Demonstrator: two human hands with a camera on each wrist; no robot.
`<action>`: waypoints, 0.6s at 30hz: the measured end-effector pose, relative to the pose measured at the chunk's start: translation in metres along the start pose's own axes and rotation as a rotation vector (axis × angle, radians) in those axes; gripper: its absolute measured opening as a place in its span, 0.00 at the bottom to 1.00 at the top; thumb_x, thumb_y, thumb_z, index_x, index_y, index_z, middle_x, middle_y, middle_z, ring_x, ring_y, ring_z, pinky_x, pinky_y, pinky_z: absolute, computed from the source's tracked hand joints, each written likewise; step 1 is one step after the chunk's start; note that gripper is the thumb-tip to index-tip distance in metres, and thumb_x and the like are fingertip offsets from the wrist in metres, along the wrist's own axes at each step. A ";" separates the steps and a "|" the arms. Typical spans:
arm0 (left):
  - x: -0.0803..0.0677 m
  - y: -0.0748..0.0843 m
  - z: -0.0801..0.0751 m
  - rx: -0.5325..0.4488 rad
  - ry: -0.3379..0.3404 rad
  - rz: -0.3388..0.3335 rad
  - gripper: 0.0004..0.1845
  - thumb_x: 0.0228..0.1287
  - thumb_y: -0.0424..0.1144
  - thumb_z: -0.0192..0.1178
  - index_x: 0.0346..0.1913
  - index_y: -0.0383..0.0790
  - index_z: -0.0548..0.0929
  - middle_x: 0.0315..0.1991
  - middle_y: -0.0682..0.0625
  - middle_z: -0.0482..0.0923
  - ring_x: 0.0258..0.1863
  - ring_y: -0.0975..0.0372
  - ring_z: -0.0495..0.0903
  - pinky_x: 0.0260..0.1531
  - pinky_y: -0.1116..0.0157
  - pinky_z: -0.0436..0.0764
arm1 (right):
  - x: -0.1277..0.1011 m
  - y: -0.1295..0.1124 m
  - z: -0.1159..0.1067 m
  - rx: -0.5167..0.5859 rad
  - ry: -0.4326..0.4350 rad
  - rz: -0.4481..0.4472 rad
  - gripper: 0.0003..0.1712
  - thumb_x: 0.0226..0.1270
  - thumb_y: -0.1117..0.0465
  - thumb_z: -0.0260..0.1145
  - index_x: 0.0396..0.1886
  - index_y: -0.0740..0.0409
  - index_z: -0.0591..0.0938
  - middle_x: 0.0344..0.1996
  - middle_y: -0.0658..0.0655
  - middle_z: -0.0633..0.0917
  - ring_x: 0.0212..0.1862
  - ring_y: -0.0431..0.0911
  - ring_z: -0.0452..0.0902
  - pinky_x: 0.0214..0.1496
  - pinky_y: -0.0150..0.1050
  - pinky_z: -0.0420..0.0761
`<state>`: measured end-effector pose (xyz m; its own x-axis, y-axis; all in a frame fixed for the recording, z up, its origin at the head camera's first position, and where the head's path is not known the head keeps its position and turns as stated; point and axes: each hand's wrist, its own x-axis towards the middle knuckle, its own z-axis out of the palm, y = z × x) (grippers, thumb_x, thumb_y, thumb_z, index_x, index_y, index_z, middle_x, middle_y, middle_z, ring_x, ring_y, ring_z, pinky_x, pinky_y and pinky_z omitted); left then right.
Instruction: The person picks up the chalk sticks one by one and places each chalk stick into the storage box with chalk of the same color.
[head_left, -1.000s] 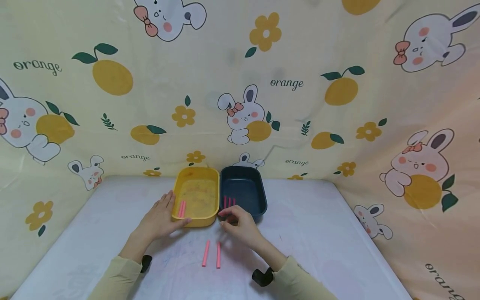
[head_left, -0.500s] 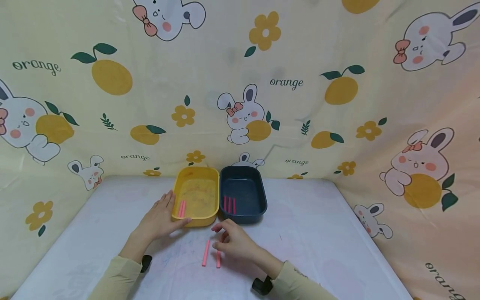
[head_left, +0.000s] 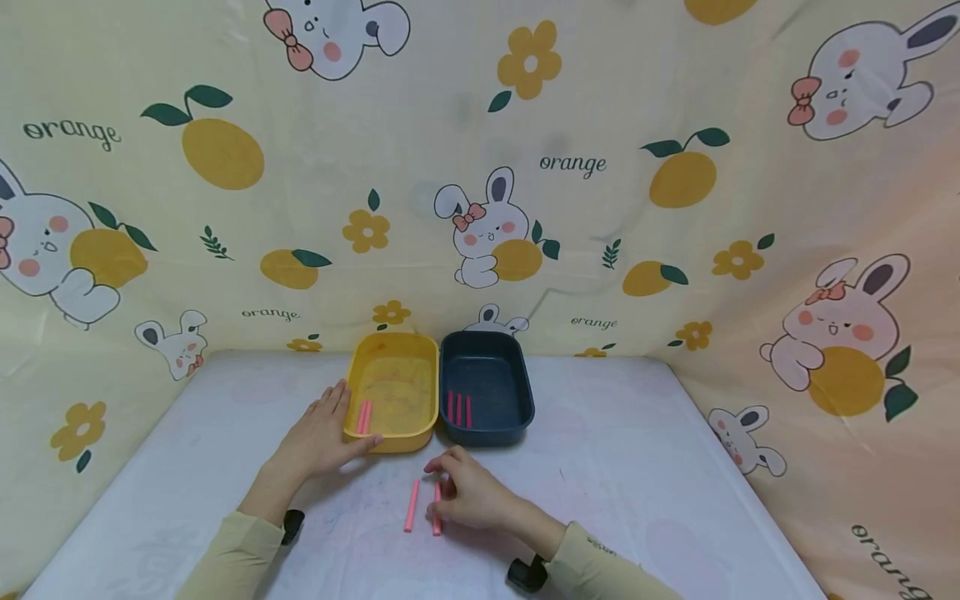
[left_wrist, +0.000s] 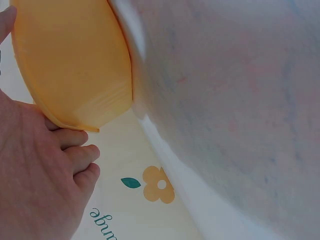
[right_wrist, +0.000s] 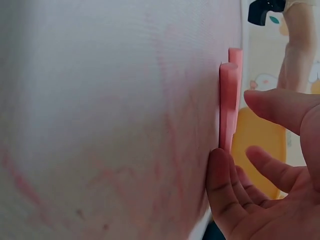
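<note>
My left hand rests against the near left corner of a yellow plastic box, fingers along its side and thumb on the front rim. In front of the boxes, two pink chalk-like sticks lie on the table: a left stick and a right stick. My right hand is over the right stick. In the right wrist view its fingertips reach the far end of the nearer pink stick, while the thumb stands apart from it.
Beside the yellow box, touching it, stands a dark blue box holding three pink sticks. Two more pink sticks lie inside the yellow one. A patterned curtain rises behind the white table.
My right hand has drawn back from the dark blue box's front edge toward the person and lowered over the right stick. The left hand stays in place at the yellow box.
</note>
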<state>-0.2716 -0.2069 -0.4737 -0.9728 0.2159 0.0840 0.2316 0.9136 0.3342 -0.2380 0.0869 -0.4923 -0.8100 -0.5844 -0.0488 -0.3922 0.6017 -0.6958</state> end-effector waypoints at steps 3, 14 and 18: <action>0.000 0.000 0.000 0.001 -0.001 0.000 0.65 0.64 0.76 0.56 0.78 0.19 0.52 0.81 0.27 0.47 0.80 0.35 0.51 0.78 0.40 0.55 | 0.000 0.001 0.000 -0.010 -0.005 0.002 0.27 0.59 0.58 0.79 0.58 0.54 0.82 0.46 0.50 0.74 0.39 0.36 0.73 0.42 0.29 0.76; 0.000 0.001 -0.001 -0.007 -0.003 -0.003 0.65 0.63 0.76 0.57 0.78 0.19 0.52 0.81 0.27 0.47 0.80 0.35 0.51 0.77 0.40 0.55 | -0.001 0.000 0.003 -0.019 -0.021 0.029 0.25 0.60 0.56 0.80 0.56 0.54 0.83 0.41 0.46 0.74 0.39 0.34 0.72 0.43 0.29 0.76; 0.000 0.001 -0.001 -0.007 0.001 0.000 0.65 0.63 0.76 0.57 0.78 0.19 0.52 0.81 0.27 0.47 0.80 0.35 0.51 0.77 0.40 0.56 | -0.001 0.000 0.003 -0.027 -0.018 0.023 0.25 0.60 0.56 0.80 0.55 0.54 0.84 0.40 0.45 0.75 0.38 0.34 0.72 0.42 0.28 0.76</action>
<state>-0.2716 -0.2066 -0.4727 -0.9727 0.2162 0.0846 0.2321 0.9112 0.3403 -0.2359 0.0859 -0.4947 -0.8109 -0.5801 -0.0772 -0.3857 0.6290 -0.6749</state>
